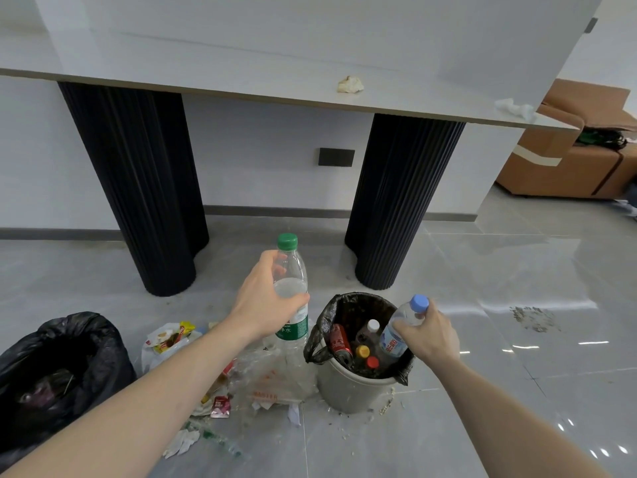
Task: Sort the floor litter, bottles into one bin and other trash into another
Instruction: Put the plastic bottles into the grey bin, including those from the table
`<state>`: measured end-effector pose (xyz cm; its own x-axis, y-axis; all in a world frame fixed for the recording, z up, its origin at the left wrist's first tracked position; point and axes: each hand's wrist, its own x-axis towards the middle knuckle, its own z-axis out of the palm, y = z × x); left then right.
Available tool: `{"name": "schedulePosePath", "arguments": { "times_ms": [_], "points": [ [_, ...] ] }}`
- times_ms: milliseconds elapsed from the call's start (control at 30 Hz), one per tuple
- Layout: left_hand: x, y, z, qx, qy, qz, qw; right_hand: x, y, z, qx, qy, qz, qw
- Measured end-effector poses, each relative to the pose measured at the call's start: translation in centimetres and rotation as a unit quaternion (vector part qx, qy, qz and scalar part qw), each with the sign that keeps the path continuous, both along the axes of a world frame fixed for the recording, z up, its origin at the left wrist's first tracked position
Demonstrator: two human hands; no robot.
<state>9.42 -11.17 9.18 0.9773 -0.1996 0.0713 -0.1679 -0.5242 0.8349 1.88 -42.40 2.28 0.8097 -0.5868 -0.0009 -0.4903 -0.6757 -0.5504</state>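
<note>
- At the lower left of the frame a black bag-lined bin (pixel 65 360) stands open on the floor (pixel 482 339), with dark trash inside it.
- Just right of it, low in the middle-left, loose litter (pixel 220 377) lies scattered on the floor: wrappers, a clear plastic bag, torn paper scraps.
- Your left hand (pixel 267 305) sits near the centre of the frame, its fingers and thumb wrapped round a clear green-capped bottle (pixel 292 288), held upright above the litter and just left of the grey bin.
- The grey bin (pixel 355 388), lined with a black bag, stands right of centre; it holds a red can (pixel 340 343) and several capped bottles.
- Your right hand (pixel 427 334) grips a blue-capped bottle (pixel 401 327) near its neck, tilted, its lower end inside the grey bin's mouth.
- Along the upper part of the frame runs a pale bench (pixel 206 74) on dark ribbed legs; a crumpled paper ball (pixel 350 85) and a white tissue (pixel 515 108) lie on it toward the upper right.
</note>
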Motion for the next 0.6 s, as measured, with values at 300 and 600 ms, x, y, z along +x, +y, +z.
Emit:
{"name": "schedulePosePath", "arguments": {
  "times_ms": [300,600],
  "points": [
    [-0.20,0.19,0.07,-0.001,-0.005,0.001,1.000,0.10,0.28,0.38,0.015,0.010,0.031,0.999],
    [-0.14,-0.02,-0.05,0.006,-0.005,-0.001,1.000,0.34,0.22,0.01,0.070,-0.008,0.038,0.997]
  ]
}}
